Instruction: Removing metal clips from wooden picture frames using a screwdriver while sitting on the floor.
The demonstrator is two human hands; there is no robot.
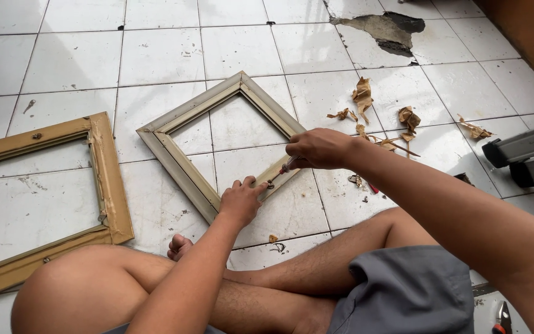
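Head view: we press our left hand (241, 199) flat on the grey frame (183, 170) lying on the tiled floor (69, 62), our right hand (319, 148) clamped on what looks like a screwdriver (282, 170).

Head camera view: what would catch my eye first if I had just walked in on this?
Probably the grey picture frame lying face down on the white tiled floor, with the right hand working a small tool at its near corner while the left hand presses on the frame. To the left lies a larger golden frame, and torn brown paper scraps litter the tiles beyond the hands.
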